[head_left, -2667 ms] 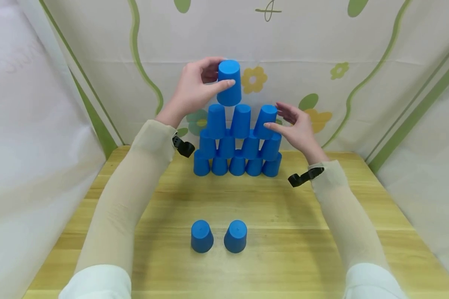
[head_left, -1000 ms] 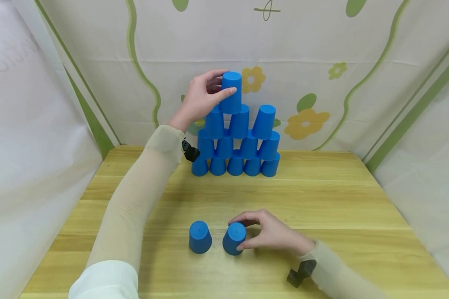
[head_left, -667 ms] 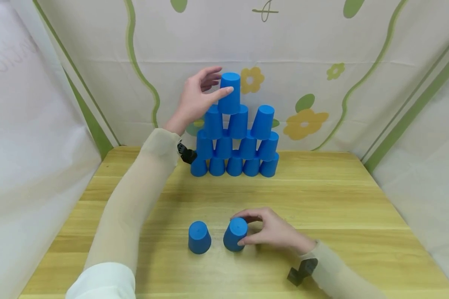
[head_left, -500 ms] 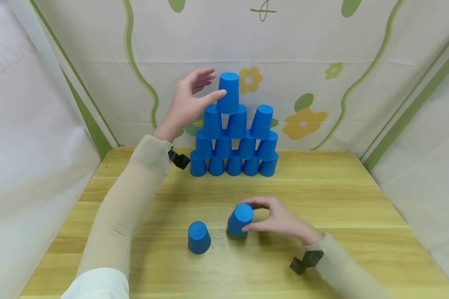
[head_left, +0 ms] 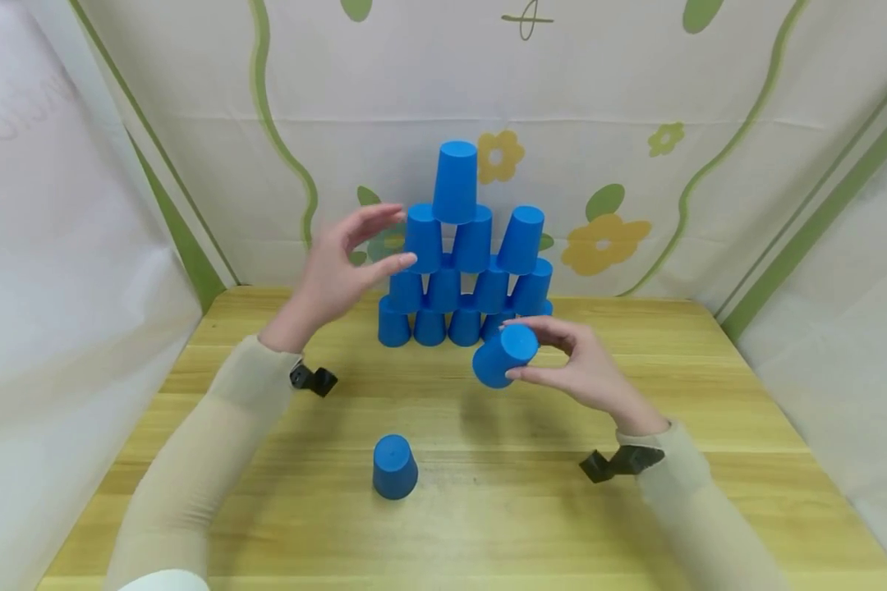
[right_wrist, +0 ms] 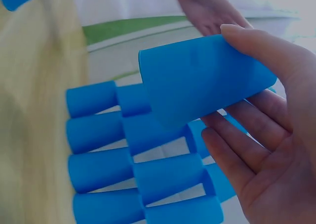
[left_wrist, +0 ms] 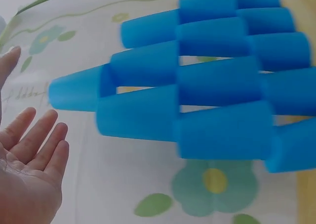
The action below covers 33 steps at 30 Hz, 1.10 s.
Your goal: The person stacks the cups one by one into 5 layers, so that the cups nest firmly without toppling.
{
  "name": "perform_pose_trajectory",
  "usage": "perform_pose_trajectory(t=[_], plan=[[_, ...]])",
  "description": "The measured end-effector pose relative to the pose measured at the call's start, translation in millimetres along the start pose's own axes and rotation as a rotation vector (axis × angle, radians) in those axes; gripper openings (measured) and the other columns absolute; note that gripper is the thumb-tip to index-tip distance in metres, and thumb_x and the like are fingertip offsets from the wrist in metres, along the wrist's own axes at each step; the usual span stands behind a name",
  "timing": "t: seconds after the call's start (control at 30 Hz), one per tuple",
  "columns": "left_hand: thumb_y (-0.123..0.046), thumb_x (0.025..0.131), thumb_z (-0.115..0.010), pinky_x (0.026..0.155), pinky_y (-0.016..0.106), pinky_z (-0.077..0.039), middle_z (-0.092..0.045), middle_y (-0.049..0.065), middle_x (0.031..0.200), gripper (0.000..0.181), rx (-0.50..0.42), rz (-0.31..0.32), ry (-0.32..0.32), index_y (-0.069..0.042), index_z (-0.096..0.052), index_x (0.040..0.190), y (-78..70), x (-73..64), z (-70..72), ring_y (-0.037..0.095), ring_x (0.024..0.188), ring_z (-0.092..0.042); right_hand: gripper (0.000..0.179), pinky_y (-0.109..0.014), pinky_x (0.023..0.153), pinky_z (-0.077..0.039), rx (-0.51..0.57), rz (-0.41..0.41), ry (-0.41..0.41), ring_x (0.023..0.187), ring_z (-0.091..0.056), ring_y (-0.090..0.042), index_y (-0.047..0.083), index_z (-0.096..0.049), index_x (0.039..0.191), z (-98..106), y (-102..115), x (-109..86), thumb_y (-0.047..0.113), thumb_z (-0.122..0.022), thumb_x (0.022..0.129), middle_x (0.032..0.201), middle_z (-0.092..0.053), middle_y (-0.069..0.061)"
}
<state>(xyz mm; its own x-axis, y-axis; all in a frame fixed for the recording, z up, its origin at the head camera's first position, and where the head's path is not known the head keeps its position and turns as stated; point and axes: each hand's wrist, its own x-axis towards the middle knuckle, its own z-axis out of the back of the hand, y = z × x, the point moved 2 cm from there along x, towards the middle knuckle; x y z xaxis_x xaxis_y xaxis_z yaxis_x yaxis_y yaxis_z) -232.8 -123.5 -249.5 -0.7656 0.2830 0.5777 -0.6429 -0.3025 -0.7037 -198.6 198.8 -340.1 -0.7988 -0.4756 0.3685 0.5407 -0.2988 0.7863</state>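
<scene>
Upside-down blue cups form a stacked pyramid at the back of the table, with a single top cup (head_left: 456, 182) bridging the left and middle cups of the row under it. My left hand (head_left: 336, 271) is left of the stack, fingers spread and holding nothing; in the left wrist view its palm (left_wrist: 29, 184) faces up near the top cup. My right hand (head_left: 587, 369) pinches a tilted blue cup (head_left: 504, 356) between thumb and fingers, lifted in front of the stack's lower right. That held cup (right_wrist: 197, 80) hides part of the bottom row.
One more blue cup (head_left: 395, 468) stands upside down on the wooden table (head_left: 562, 525), nearer the front. Behind the stack hangs a white cloth (head_left: 384, 74) with flower prints. White cloth also borders the table at left and right.
My left hand has let go of the top cup and moved down and left. My right hand has lifted a cup off the front of the table and carried it toward the stack.
</scene>
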Motion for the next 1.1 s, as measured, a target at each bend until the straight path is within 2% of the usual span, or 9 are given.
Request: perform_pose_trajectory(t=[0.1, 0.2, 0.27, 0.43, 0.6, 0.83, 0.93, 1.1], plan=[[-0.009, 0.091, -0.079, 0.113, 0.043, -0.039, -0.06, 0.007, 0.14, 0.058, 0.024, 0.038, 0.041, -0.008, -0.054, 0.144, 21.2, -19.0, -4.0, 0.019, 0.132, -0.053, 0.054, -0.034, 0.098, -0.052, 0.012, 0.002, -0.049, 0.117, -0.064, -0.021, 0.007, -0.067, 0.132, 7.2, 1.3, 3.6, 0.001, -0.086, 0.081, 0.128, -0.069, -0.002], [-0.016, 0.091, -0.08, 0.113, 0.044, -0.038, -0.06, -0.001, 0.141, 0.06, 0.011, 0.065, 0.063, -0.017, -0.054, 0.146, 42.5, -38.5, -8.2, 0.013, 0.131, -0.052, 0.055, -0.031, 0.096, -0.052, 0.014, 0.0, -0.096, 0.115, -0.065, -0.02, 0.007, -0.067, 0.133, 12.8, 0.6, 5.3, -0.001, -0.085, 0.082, 0.128, -0.069, -0.003], [-0.019, 0.091, -0.08, 0.113, 0.046, -0.038, -0.06, -0.003, 0.141, 0.06, -0.014, 0.093, 0.069, -0.02, -0.055, 0.146, 51.1, -52.6, -10.8, 0.012, 0.131, -0.051, 0.055, -0.03, 0.096, -0.052, 0.018, 0.003, -0.121, 0.114, -0.066, -0.018, 0.007, -0.067, 0.134, 16.1, -0.8, 6.1, -0.003, -0.084, 0.082, 0.127, -0.069, -0.004], [-0.021, 0.091, -0.08, 0.114, 0.049, -0.036, -0.06, -0.004, 0.14, 0.057, -0.069, 0.175, 0.085, -0.018, -0.057, 0.143, 64.7, -90.2, -18.5, 0.016, 0.133, -0.051, 0.053, -0.03, 0.096, -0.053, 0.059, 0.057, -0.176, 0.113, -0.066, -0.022, 0.003, -0.067, 0.132, 23.2, -1.9, 13.3, -0.009, -0.081, 0.082, 0.125, -0.069, -0.009], [-0.025, 0.088, -0.084, 0.112, 0.056, -0.036, -0.059, -0.004, 0.142, 0.064, -0.093, 0.256, 0.196, -0.022, -0.055, 0.145, 72.7, -126.7, -29.7, 0.018, 0.134, -0.051, 0.051, -0.029, 0.096, -0.053, 0.075, 0.082, -0.262, 0.11, -0.068, -0.021, 0.001, -0.067, 0.131, 30.0, -2.5, 22.5, -0.01, -0.08, 0.082, 0.122, -0.071, -0.008], [-0.03, 0.08, -0.09, 0.107, 0.059, -0.041, -0.062, 0.001, 0.138, 0.071, -0.156, 0.337, 0.395, -0.015, -0.059, 0.142, 70.5, -168.4, -39.6, 0.022, 0.128, -0.056, 0.045, -0.028, 0.095, -0.053, 0.091, 0.094, -0.377, 0.104, -0.068, -0.021, 0.001, -0.068, 0.129, 41.2, -2.8, 36.9, -0.002, -0.08, 0.086, 0.117, -0.071, -0.008], [-0.035, 0.079, -0.09, 0.105, 0.053, -0.045, -0.065, 0.002, 0.134, 0.07, -0.165, 0.377, 0.471, -0.014, -0.061, 0.139, 69.8, -180.2, -44.2, 0.019, 0.124, -0.058, 0.044, -0.028, 0.094, -0.053, 0.103, 0.113, -0.418, 0.102, -0.068, -0.022, 0.003, -0.07, 0.128, 47.2, 1.2, 48.2, 0.002, -0.082, 0.086, 0.116, -0.072, -0.009], [-0.039, 0.077, -0.091, 0.103, 0.042, -0.049, -0.066, -0.002, 0.133, 0.07, -0.148, 0.416, 0.535, -0.017, -0.063, 0.137, 70.1, -189.3, -48.3, 0.012, 0.12, -0.06, 0.043, -0.028, 0.093, -0.054, 0.103, 0.142, -0.458, 0.102, -0.068, -0.023, 0.004, -0.071, 0.127, 56.0, 10.1, 67.2, 0.008, -0.083, 0.086, 0.114, -0.072, -0.009]])
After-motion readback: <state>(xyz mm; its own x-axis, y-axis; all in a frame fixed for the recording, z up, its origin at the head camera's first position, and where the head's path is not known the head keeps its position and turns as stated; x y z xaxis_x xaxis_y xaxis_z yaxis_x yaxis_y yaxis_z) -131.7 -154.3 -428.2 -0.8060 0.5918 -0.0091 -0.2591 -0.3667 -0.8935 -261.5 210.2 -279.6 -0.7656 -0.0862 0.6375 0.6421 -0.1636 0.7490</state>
